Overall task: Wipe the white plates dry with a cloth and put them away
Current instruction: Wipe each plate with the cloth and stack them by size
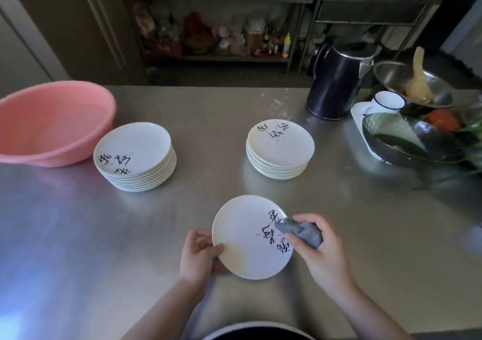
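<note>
A white plate (242,238) with black brush lettering is held face up just above the steel table (78,235). My left hand (198,256) grips its left rim, thumb on top. My right hand (320,248) holds a bunched grey cloth (302,231) pressed on the plate's right side, over the lettering. Two stacks of matching white plates stand further back: one stack at the left (135,157), the other at the right (280,148).
A pink plastic basin (49,123) sits at the far left beside the left stack. At the right stand a dark kettle (336,84), a white cup (388,101), metal bowls (412,81) and a dark pan (407,141) with vegetables. Shelves with bottles lie beyond the table.
</note>
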Motion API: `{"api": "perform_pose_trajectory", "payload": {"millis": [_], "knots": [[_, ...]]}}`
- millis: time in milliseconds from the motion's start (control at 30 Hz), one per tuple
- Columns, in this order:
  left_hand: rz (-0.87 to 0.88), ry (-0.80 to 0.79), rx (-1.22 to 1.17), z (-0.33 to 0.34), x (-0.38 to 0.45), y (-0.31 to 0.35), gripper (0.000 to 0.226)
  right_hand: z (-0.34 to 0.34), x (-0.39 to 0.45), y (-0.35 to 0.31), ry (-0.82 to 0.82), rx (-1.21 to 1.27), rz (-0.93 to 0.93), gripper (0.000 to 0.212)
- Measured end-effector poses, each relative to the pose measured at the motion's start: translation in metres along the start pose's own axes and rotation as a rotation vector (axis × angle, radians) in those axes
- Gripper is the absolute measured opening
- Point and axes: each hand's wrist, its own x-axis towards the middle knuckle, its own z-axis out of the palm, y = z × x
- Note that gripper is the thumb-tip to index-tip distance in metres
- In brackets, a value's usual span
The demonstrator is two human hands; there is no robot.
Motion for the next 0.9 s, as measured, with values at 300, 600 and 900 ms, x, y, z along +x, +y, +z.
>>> {"api": "perform_pose_trajectory", "payload": {"millis": [300, 600, 900], "knots": [[0.079, 0.098, 0.227, 0.003, 0.002, -0.035, 0.031, 0.001, -0.004, 0.029, -0.042, -0.074, 0.092, 0.030], [0.252, 0.057, 0.750, -0.013, 0.012, -0.021, 0.030, 0.035, 0.007, 0.038, -0.147, -0.254, 0.060, 0.036], [0.366, -0.021, 0.796, -0.006, 0.040, -0.004, 0.031, 0.031, 0.006, 0.039, -0.282, -0.723, -0.102, 0.028]]}}
